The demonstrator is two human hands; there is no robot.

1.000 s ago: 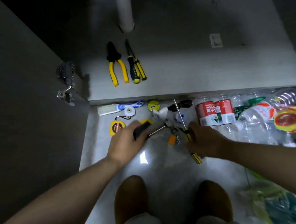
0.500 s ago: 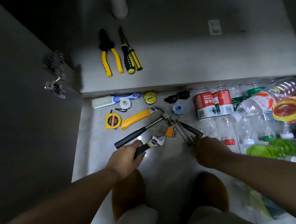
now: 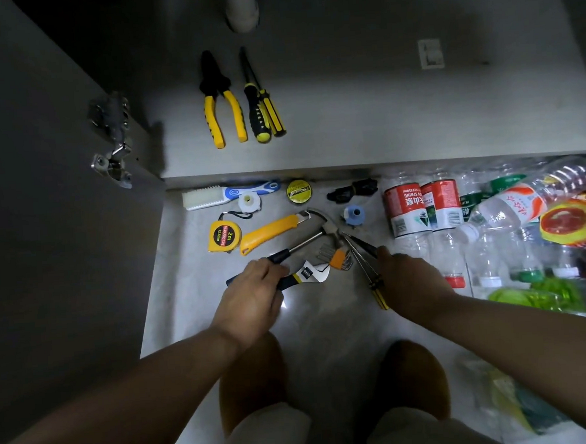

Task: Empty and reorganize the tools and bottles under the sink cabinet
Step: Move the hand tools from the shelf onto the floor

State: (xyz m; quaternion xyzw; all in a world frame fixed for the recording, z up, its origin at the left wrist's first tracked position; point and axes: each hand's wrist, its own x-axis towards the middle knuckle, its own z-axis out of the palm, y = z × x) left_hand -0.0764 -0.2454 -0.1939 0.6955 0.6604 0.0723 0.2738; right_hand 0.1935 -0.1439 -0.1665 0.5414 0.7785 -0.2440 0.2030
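My arms (image 3: 141,396) are bare. Light grey cloth (image 3: 274,435) covers my knees. On my feet I wear soft, fuzzy brown slippers (image 3: 411,379) with round toes. Both look the same.

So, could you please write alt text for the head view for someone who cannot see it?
A person's left hand holds an adjustable wrench and the right hand a yellow-and-black screwdriver, over tools and plastic bottles spread on the floor. Pliers and two screwdrivers lie inside the cabinet.
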